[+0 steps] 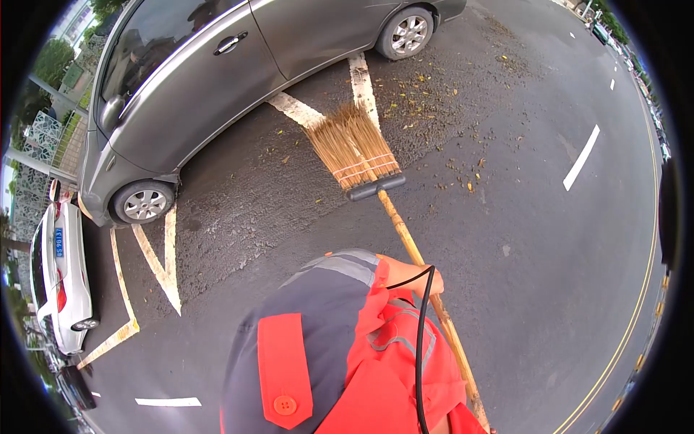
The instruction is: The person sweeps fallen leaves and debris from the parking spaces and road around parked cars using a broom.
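My left hand (pixel 410 278) is closed round the yellow bamboo handle of a broom (pixel 402 230), at the end of my grey sleeve (pixel 318 289). The broom reaches forward and left, and its straw bristles (pixel 352 148) rest on the asphalt by white painted lines (pixel 296 110). Pinkish bands tie the straw above a dark crossbar (pixel 377 186). The handle's lower end runs past my red vest (pixel 390 376) to the bottom edge. My right hand is out of view.
A grey car (pixel 217 94) is parked close ahead on the left, its wheels near the lines. Behind it stands a white car (pixel 69 267). Fallen leaves and grit (pixel 463 108) lie right of the bristles. A black cable (pixel 421 347) hangs before me.
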A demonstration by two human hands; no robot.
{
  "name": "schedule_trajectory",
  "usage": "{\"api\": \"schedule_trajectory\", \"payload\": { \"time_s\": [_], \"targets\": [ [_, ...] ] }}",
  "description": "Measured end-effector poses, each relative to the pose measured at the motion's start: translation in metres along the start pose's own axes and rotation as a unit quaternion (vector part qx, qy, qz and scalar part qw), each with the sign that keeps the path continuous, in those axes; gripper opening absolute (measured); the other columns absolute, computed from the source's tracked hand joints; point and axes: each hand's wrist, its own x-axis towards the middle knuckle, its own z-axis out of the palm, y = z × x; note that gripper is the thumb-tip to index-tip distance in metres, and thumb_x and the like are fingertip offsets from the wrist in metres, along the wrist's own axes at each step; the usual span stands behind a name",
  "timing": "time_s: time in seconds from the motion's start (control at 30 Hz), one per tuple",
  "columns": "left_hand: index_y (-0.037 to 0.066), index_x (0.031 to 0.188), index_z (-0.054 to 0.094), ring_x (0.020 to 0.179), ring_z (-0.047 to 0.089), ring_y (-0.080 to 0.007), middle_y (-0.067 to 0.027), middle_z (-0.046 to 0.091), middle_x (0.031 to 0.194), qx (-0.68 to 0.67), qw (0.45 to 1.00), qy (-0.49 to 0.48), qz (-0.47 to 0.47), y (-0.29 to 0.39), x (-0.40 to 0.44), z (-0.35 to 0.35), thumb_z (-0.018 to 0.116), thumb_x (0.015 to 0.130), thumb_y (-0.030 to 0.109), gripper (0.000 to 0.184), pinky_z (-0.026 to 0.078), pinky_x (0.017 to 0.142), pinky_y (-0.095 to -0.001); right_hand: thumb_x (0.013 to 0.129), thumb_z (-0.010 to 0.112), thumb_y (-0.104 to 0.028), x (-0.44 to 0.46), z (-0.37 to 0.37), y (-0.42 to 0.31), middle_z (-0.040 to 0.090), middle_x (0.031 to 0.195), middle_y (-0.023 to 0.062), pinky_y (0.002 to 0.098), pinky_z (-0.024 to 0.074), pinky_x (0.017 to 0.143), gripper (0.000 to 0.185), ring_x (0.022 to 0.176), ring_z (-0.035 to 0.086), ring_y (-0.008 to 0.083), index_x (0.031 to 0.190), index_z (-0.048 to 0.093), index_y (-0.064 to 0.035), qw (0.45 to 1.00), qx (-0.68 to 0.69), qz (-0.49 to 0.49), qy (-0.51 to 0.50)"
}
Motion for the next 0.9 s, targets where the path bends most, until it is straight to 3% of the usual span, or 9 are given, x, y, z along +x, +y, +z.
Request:
{"api": "schedule_trajectory", "payload": {
  "time_s": [0.03, 0.1, 0.13, 0.17, 0.33, 0.5, 0.6, 0.8, 0.9],
  "targets": [
    [0.009, 0.081, 0.066, 0.079, 0.064, -0.0308, -0.0104, 0.066, 0.076, -0.018, 0.999, 0.002, -0.041, -0.012, -0.011, 0.013, 0.073, 0.064, 0.031, 0.029, 0.050, 0.070, -0.0433, 0.088, 0.058, -0.028, 0.018, 0.004, 0.017, 0.052, 0.061, 0.0028, 0.0423, 0.0463, 0.072, 0.027, 0.063, 0.053, 0.0207, 0.070, 0.055, -0.0092, 0.998, -0.012, 0.032, -0.056],
    [0.008, 0.082, 0.066, 0.080, 0.064, -0.0323, -0.0122, 0.066, 0.078, -0.050, 0.991, -0.002, -0.123, -0.037, -0.044, 0.032, 0.071, 0.065, 0.030, 0.028, 0.050, 0.070, -0.0447, 0.088, 0.057, -0.026, 0.058, 0.022, 0.060, 0.057, 0.063, 0.0036, 0.0435, 0.0479, 0.077, 0.024, 0.069, 0.058, 0.0236, 0.074, 0.059, -0.0075, 0.971, 0.040, 0.154, -0.177],
    [0.007, 0.082, 0.066, 0.081, 0.064, -0.0331, -0.0129, 0.066, 0.079, -0.065, 0.985, -0.005, -0.159, -0.048, -0.065, 0.028, 0.071, 0.066, 0.029, 0.028, 0.050, 0.071, -0.0451, 0.095, 0.048, -0.031, 0.084, 0.024, 0.097, 0.044, 0.067, 0.0005, 0.0329, 0.0427, 0.078, 0.027, 0.066, 0.044, 0.0145, 0.081, 0.050, -0.0083, 0.959, 0.035, 0.183, -0.211],
    [0.008, 0.083, 0.066, 0.082, 0.064, -0.0337, -0.0134, 0.066, 0.080, -0.081, 0.972, -0.018, -0.219, -0.054, -0.088, 0.015, 0.071, 0.066, 0.029, 0.027, 0.051, 0.071, -0.0451, 0.095, 0.050, -0.031, 0.086, 0.056, 0.119, 0.043, 0.068, 0.0004, 0.0331, 0.0421, 0.078, 0.028, 0.068, 0.043, 0.0146, 0.080, 0.051, -0.0071, 0.941, 0.043, 0.228, -0.246],
    [0.010, 0.086, 0.067, 0.088, 0.063, -0.0331, -0.0144, 0.066, 0.087, -0.104, 0.894, 0.039, -0.433, -0.109, -0.189, 0.003, 0.072, 0.065, 0.028, 0.028, 0.050, 0.076, -0.0440, 0.094, 0.051, -0.028, 0.050, 0.219, 0.226, 0.046, 0.068, 0.0023, 0.0377, 0.0433, 0.083, 0.021, 0.072, 0.047, 0.0173, 0.085, 0.052, -0.0087, 0.868, 0.039, 0.340, -0.359],
    [0.010, 0.089, 0.066, 0.095, 0.058, -0.0295, -0.0119, 0.064, 0.093, -0.135, 0.860, 0.056, -0.490, -0.187, -0.237, -0.003, 0.075, 0.066, 0.029, 0.031, 0.046, 0.083, -0.0417, 0.092, 0.054, -0.028, -0.014, 0.354, 0.269, 0.047, 0.070, 0.0042, 0.0408, 0.0430, 0.086, 0.021, 0.075, 0.050, 0.0202, 0.088, 0.052, -0.0079, 0.826, 0.015, 0.346, -0.444],
    [0.010, 0.089, 0.065, 0.096, 0.059, -0.0299, -0.0122, 0.064, 0.094, -0.163, 0.877, 0.057, -0.449, -0.224, -0.220, -0.038, 0.076, 0.066, 0.027, 0.030, 0.046, 0.082, -0.0416, 0.092, 0.053, -0.026, -0.020, 0.399, 0.254, 0.048, 0.071, 0.0045, 0.0409, 0.0426, 0.086, 0.018, 0.076, 0.050, 0.0198, 0.091, 0.051, -0.0080, 0.820, -0.010, 0.321, -0.474],
    [0.010, 0.085, 0.066, 0.089, 0.062, -0.0322, -0.0126, 0.065, 0.085, -0.133, 0.961, 0.036, -0.240, -0.276, -0.102, -0.081, 0.077, 0.063, 0.027, 0.031, 0.049, 0.077, -0.0425, 0.093, 0.052, -0.021, -0.023, 0.388, 0.165, 0.044, 0.066, 0.0027, 0.0365, 0.0442, 0.079, 0.016, 0.071, 0.048, 0.0169, 0.086, 0.050, -0.0067, 0.947, -0.070, 0.160, -0.270],
    [0.012, 0.084, 0.066, 0.090, 0.062, -0.0314, -0.0116, 0.065, 0.087, -0.136, 0.979, 0.007, -0.150, -0.287, -0.031, -0.094, 0.076, 0.063, 0.024, 0.026, 0.049, 0.077, -0.0420, 0.095, 0.049, -0.020, -0.047, 0.377, 0.122, 0.041, 0.070, 0.0017, 0.0346, 0.0432, 0.080, 0.018, 0.071, 0.045, 0.0161, 0.084, 0.050, -0.0056, 0.971, -0.087, 0.098, -0.200]
  ]
}}
